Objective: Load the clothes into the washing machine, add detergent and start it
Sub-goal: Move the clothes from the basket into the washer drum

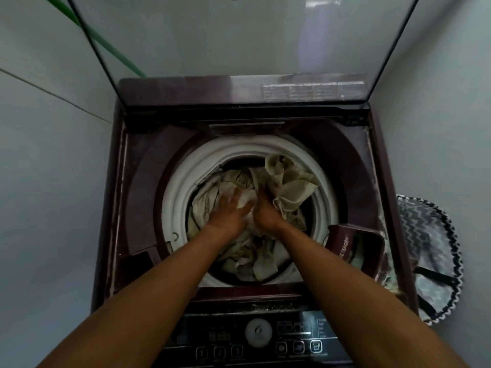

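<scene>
A maroon top-loading washing machine (138, 181) stands below me with its glass lid (239, 49) raised. Pale cream clothes (289, 187) fill the drum inside the white ring (175, 197); one fold rises over the ring at the back right. My left hand (229, 211) lies flat on the pile with fingers spread. My right hand (265, 211) presses into the cloth beside it, its fingers partly buried. The detergent drawer (342, 243) at the front right is pulled open.
The control panel (259, 333) with a round dial and buttons runs along the near edge. A zigzag-patterned laundry basket (430, 248) sits on the floor to the right. A green hose (106, 38) slants down the back left wall. Walls close in on both sides.
</scene>
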Action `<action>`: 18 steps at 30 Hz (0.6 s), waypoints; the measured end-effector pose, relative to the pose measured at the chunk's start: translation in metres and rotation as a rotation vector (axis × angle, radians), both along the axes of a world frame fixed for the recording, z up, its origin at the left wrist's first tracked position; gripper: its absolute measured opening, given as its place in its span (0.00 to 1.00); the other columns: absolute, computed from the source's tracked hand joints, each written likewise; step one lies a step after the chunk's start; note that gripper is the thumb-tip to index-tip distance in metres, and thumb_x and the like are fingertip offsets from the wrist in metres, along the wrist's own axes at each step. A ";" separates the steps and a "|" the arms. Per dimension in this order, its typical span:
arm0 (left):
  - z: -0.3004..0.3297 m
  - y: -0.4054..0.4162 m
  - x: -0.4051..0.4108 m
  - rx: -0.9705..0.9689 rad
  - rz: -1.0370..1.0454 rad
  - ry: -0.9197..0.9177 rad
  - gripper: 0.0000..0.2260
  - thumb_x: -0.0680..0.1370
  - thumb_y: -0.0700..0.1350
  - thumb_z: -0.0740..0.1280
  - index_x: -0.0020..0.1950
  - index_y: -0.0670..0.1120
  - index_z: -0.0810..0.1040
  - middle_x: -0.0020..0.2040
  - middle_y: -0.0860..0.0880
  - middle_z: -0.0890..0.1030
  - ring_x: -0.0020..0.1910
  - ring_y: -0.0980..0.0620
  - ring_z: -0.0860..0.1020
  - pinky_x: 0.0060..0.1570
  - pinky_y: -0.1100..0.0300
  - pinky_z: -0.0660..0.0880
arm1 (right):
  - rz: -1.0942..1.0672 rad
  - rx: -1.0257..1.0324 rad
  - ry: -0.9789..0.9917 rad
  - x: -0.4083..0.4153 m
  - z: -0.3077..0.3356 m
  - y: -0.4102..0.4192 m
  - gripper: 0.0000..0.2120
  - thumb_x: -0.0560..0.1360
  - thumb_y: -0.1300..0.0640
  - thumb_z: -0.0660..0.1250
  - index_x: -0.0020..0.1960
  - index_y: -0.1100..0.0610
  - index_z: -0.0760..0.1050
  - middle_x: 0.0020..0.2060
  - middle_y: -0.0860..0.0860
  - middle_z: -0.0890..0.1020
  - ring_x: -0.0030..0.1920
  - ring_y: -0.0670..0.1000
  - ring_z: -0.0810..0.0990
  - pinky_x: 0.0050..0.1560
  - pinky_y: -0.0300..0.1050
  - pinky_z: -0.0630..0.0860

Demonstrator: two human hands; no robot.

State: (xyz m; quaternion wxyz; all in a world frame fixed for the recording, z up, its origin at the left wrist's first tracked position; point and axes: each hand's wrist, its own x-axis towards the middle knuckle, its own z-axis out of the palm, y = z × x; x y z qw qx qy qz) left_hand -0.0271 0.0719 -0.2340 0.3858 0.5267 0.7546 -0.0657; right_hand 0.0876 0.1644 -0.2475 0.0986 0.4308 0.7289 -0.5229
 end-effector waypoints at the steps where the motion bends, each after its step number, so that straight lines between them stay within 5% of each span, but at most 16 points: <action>1: -0.007 0.001 0.000 -0.005 0.011 -0.016 0.28 0.83 0.58 0.56 0.80 0.62 0.46 0.81 0.47 0.37 0.79 0.36 0.39 0.77 0.41 0.47 | 0.039 -0.016 -0.027 -0.002 -0.003 0.004 0.37 0.84 0.54 0.58 0.80 0.58 0.37 0.80 0.56 0.42 0.80 0.54 0.42 0.79 0.49 0.44; 5: -0.027 0.011 -0.008 0.030 0.153 -0.065 0.28 0.83 0.56 0.56 0.81 0.60 0.49 0.82 0.46 0.43 0.80 0.38 0.43 0.77 0.41 0.46 | 0.163 -0.003 -0.161 -0.020 0.000 0.027 0.36 0.84 0.59 0.57 0.80 0.58 0.35 0.80 0.57 0.41 0.80 0.57 0.42 0.78 0.48 0.44; 7: -0.033 0.015 -0.016 0.018 0.272 -0.141 0.33 0.78 0.67 0.53 0.80 0.62 0.46 0.82 0.48 0.43 0.80 0.41 0.45 0.78 0.44 0.46 | 0.247 0.083 -0.243 -0.032 0.001 0.034 0.35 0.82 0.57 0.59 0.81 0.58 0.41 0.80 0.59 0.49 0.79 0.59 0.50 0.78 0.50 0.51; 10: -0.034 0.023 -0.023 0.021 0.295 -0.128 0.36 0.78 0.71 0.50 0.81 0.59 0.40 0.82 0.49 0.42 0.80 0.44 0.46 0.78 0.45 0.46 | 0.309 0.485 -0.164 -0.040 0.017 0.034 0.23 0.77 0.57 0.61 0.72 0.60 0.70 0.67 0.63 0.74 0.65 0.64 0.73 0.63 0.53 0.72; 12: -0.032 0.026 -0.027 0.025 0.301 -0.109 0.33 0.80 0.67 0.50 0.81 0.58 0.41 0.82 0.49 0.43 0.80 0.45 0.47 0.78 0.45 0.47 | 0.208 0.782 -0.030 -0.037 0.028 0.029 0.19 0.72 0.60 0.64 0.61 0.62 0.77 0.57 0.63 0.78 0.57 0.65 0.75 0.53 0.55 0.75; 14: -0.026 0.028 -0.029 0.002 0.383 -0.166 0.34 0.80 0.68 0.50 0.80 0.60 0.40 0.82 0.51 0.44 0.80 0.47 0.47 0.79 0.47 0.47 | 0.153 0.937 -0.064 -0.028 0.032 0.026 0.18 0.70 0.58 0.67 0.59 0.61 0.77 0.58 0.63 0.76 0.58 0.66 0.73 0.57 0.62 0.73; 16: -0.022 0.024 -0.031 0.026 0.455 -0.228 0.35 0.78 0.72 0.51 0.80 0.62 0.42 0.82 0.52 0.45 0.80 0.48 0.48 0.79 0.50 0.47 | 0.184 0.753 -0.224 -0.015 0.027 0.027 0.27 0.75 0.48 0.66 0.72 0.56 0.69 0.70 0.61 0.67 0.70 0.66 0.64 0.68 0.67 0.63; 18: -0.025 0.020 -0.034 0.018 0.453 -0.241 0.38 0.74 0.74 0.51 0.80 0.63 0.46 0.82 0.52 0.44 0.80 0.48 0.49 0.78 0.54 0.47 | 0.174 0.350 -0.268 0.002 0.012 0.033 0.40 0.77 0.36 0.63 0.80 0.52 0.52 0.79 0.57 0.57 0.77 0.62 0.56 0.76 0.59 0.56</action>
